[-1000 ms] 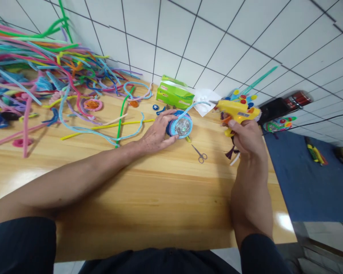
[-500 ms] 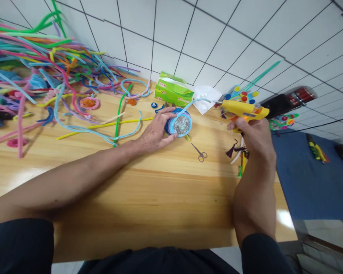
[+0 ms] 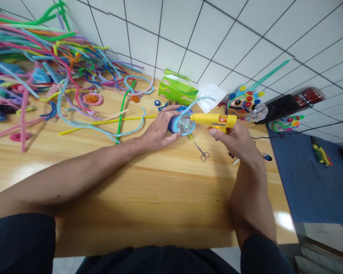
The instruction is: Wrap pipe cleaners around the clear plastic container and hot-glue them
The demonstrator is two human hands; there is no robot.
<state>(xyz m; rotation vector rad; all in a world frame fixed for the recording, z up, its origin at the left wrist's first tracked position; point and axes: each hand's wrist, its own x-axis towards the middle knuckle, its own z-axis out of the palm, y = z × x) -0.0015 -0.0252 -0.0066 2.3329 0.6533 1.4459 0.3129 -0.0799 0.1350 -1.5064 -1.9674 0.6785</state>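
Observation:
My left hand (image 3: 157,131) grips a round coil of blue and purple pipe cleaners (image 3: 183,122) with a shiny centre, resting on the wooden table (image 3: 148,190). A light blue pipe cleaner end (image 3: 198,102) curls up from the coil. My right hand (image 3: 234,141) is closed around a yellow glue gun (image 3: 214,120), held level with its nozzle touching the right side of the coil. Small scissors (image 3: 202,152) lie just below the coil, between my hands.
A big heap of coloured pipe cleaners (image 3: 40,64) covers the table's far left. A green box (image 3: 177,88) and white paper (image 3: 210,97) stand behind the coil. Colourful button-decorated crafts (image 3: 244,102) sit at the right, beside a blue mat (image 3: 308,182). A tiled wall (image 3: 217,34) lies behind.
My right hand swung the glue gun left and lowered it, bringing the nozzle to the coil. My left hand stayed on the coil.

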